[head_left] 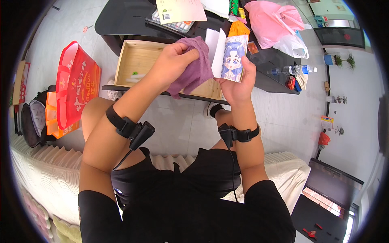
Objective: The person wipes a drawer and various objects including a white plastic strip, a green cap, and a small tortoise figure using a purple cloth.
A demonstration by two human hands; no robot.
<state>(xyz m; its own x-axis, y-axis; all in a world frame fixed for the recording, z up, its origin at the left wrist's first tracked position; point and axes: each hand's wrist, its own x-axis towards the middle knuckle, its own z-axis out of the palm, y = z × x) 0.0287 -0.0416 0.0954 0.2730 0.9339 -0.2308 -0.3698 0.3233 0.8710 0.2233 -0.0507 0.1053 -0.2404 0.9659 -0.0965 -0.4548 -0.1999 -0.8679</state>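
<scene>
My left hand (174, 60) is closed on a purple cloth (193, 71), which hangs down in folds over the front of an open drawer. In my right hand (240, 83) is a small notebook (233, 58) with a blue-haired cartoon character on its cover. Its white pages (217, 50) stand fanned apart on the side toward the cloth. The cloth's right edge is close to the pages; whether they touch I cannot tell. Beneath both hands the pale wooden drawer (131, 56) is pulled out, with a white pen-like stick (137, 76) inside.
A dark table (117, 20) holds a cream sheet (182, 10) over a box of markers (174, 25), a pink plastic bag (273, 20) and a water bottle (293, 70). A red shopping bag (77, 85) stands on the floor at left. Straps with black devices circle both my forearms.
</scene>
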